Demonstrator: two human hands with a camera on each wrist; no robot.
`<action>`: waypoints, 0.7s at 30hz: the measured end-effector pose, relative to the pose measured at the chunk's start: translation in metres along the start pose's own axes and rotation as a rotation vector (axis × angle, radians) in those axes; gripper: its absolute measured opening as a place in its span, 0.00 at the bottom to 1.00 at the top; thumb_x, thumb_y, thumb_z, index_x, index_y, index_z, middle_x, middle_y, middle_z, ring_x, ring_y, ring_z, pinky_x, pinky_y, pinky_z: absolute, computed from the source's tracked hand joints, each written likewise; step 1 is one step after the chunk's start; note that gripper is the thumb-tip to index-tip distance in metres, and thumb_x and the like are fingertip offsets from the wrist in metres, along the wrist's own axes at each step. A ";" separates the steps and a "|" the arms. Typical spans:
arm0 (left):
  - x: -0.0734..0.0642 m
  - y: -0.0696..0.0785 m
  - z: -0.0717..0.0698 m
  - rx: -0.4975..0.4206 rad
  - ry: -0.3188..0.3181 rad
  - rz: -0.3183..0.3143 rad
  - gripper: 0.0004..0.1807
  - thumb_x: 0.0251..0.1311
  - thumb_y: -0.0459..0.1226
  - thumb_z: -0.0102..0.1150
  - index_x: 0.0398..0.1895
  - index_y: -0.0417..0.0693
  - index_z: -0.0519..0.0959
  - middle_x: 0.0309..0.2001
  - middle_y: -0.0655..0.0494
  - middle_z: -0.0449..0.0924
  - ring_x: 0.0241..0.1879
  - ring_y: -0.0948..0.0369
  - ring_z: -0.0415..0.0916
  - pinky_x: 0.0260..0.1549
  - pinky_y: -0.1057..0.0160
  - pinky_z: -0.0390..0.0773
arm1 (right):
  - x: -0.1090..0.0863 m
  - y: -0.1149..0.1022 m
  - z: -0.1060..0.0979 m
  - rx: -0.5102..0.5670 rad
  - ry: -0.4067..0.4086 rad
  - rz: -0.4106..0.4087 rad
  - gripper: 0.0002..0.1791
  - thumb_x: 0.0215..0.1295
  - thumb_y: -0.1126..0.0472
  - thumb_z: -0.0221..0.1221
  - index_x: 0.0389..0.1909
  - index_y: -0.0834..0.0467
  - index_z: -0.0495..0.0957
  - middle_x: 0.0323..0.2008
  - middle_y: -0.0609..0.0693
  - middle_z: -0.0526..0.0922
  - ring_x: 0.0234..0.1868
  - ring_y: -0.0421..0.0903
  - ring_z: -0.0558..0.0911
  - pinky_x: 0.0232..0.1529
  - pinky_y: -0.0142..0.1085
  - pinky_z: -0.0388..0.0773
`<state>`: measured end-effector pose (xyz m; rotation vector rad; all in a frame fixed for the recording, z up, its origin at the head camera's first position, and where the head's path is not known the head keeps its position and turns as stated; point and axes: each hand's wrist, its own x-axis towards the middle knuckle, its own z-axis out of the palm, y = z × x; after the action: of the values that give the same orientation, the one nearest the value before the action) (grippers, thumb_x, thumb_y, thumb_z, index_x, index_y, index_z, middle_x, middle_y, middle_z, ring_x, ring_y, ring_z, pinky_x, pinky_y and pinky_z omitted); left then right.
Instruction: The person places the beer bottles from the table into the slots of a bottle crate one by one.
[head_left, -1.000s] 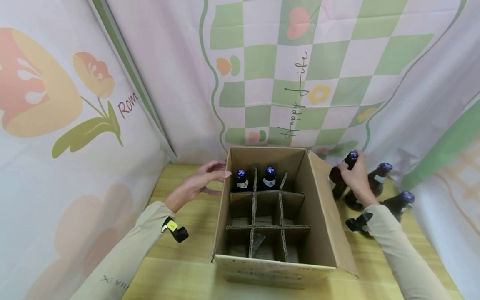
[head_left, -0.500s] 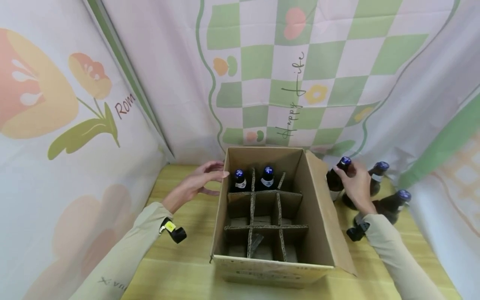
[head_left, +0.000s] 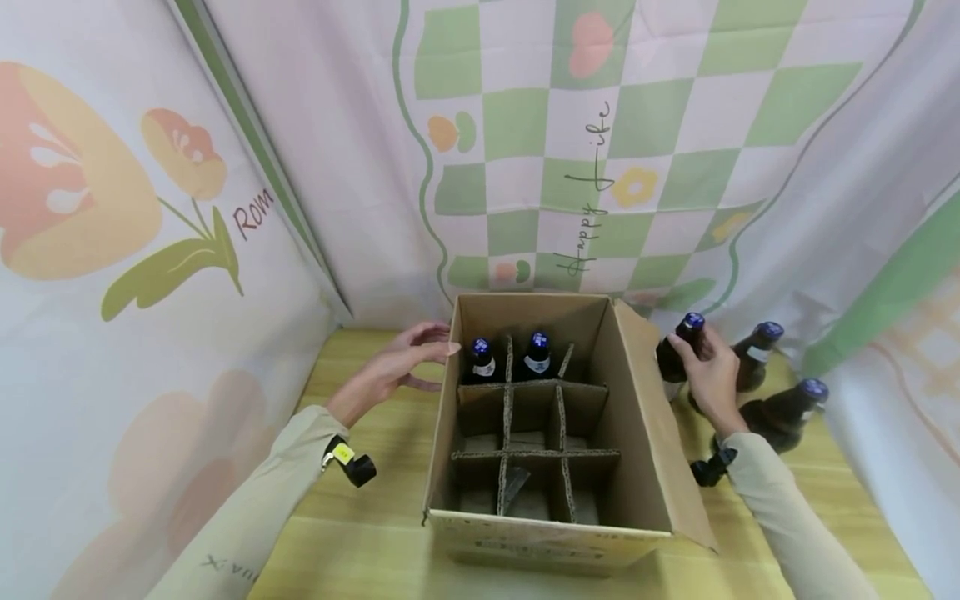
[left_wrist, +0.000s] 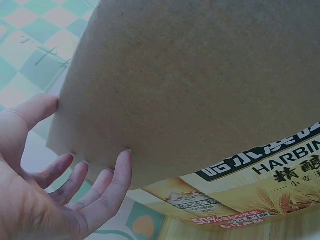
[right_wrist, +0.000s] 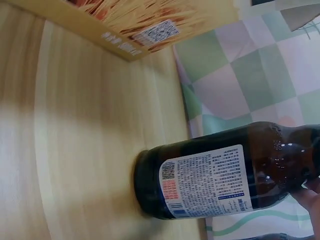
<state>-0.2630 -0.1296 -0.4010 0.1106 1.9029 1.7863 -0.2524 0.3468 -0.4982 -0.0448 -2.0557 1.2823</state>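
My right hand (head_left: 712,375) pinches the neck of a brown beer bottle (head_left: 672,354) just right of the cardboard box (head_left: 652,450). The right wrist view shows this bottle (right_wrist: 210,175) with a white printed back label and its base at or just above the wooden table; contact is hard to tell. At the box's left side, my left hand (head_left: 405,358) rests with spread, slightly bent fingers. In the left wrist view its thumb and fingers (left_wrist: 117,180) touch the brown flap (left_wrist: 190,85). Two blue-capped bottles, one left (head_left: 481,358) and one beside it (head_left: 537,356), stand in the back-row compartments.
Two more bottles, a farther one (head_left: 757,357) and a nearer one (head_left: 787,412), stand on the wooden table (head_left: 375,517) beyond my right hand. Cardboard dividers (head_left: 536,454) split the box into several compartments. A printed curtain (head_left: 517,183) hangs close behind the box.
My right hand and its bottle have shifted slightly left and toward me, away from the other standing bottles. My left hand stays at the box's side.
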 end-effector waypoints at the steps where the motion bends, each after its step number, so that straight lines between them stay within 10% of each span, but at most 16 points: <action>1: 0.000 0.000 0.000 -0.001 -0.002 0.002 0.38 0.67 0.41 0.67 0.77 0.48 0.63 0.72 0.43 0.69 0.70 0.43 0.67 0.51 0.45 0.89 | 0.000 -0.005 -0.001 0.014 -0.001 -0.009 0.12 0.64 0.74 0.68 0.46 0.76 0.81 0.37 0.36 0.86 0.38 0.22 0.82 0.40 0.12 0.78; 5: 0.001 -0.001 0.002 -0.005 -0.007 0.007 0.38 0.67 0.41 0.68 0.77 0.49 0.63 0.72 0.44 0.69 0.69 0.44 0.67 0.51 0.46 0.90 | 0.002 -0.004 -0.006 -0.018 0.019 0.039 0.13 0.62 0.71 0.71 0.45 0.73 0.84 0.33 0.28 0.85 0.35 0.19 0.81 0.38 0.11 0.78; 12: 0.000 -0.002 0.008 -0.007 -0.013 -0.005 0.37 0.67 0.41 0.68 0.77 0.50 0.64 0.71 0.44 0.70 0.68 0.45 0.69 0.50 0.46 0.90 | 0.009 -0.011 -0.030 -0.067 0.004 0.367 0.15 0.64 0.53 0.73 0.47 0.57 0.89 0.23 0.15 0.79 0.31 0.17 0.80 0.38 0.10 0.75; 21: -0.002 0.002 0.003 0.017 0.025 0.014 0.36 0.67 0.42 0.67 0.77 0.50 0.65 0.70 0.44 0.71 0.66 0.45 0.70 0.50 0.47 0.90 | 0.041 -0.059 -0.042 -0.053 -0.084 0.231 0.21 0.66 0.56 0.72 0.56 0.62 0.85 0.27 0.17 0.82 0.28 0.21 0.82 0.29 0.14 0.79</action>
<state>-0.2604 -0.1272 -0.3982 0.1080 1.9399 1.7889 -0.2396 0.3649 -0.4181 -0.2640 -2.2069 1.3875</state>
